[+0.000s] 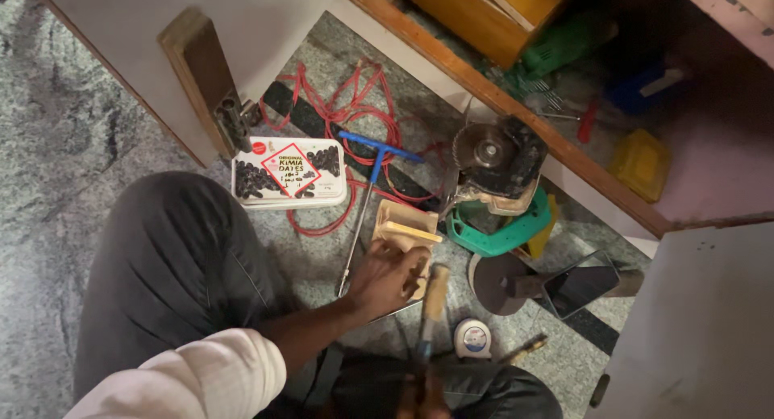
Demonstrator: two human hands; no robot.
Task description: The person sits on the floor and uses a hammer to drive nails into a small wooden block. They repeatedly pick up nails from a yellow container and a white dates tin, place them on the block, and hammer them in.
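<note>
My left hand (pixel 387 278) reaches out from a rolled white sleeve and presses down on a pale wooden block (pixel 405 228) lying on the stone floor. Only part of my right hand (pixel 422 400) shows, at the bottom edge between my knees. It grips the dark lower end of a tool with a wooden handle (pixel 435 292), which points away from me just right of the left hand. A blue T-handled metal rod (pixel 372 165) lies on the floor to the left of the block.
A white food box (pixel 286 173) and a tangle of red cable (pixel 347 104) lie ahead. To the right are a circular saw with a green handle (pixel 496 157), a dark disc (pixel 492 283), a phone (pixel 580 283) and a tape measure (pixel 472 338). A hinged door panel (pixel 214 88) stands at left.
</note>
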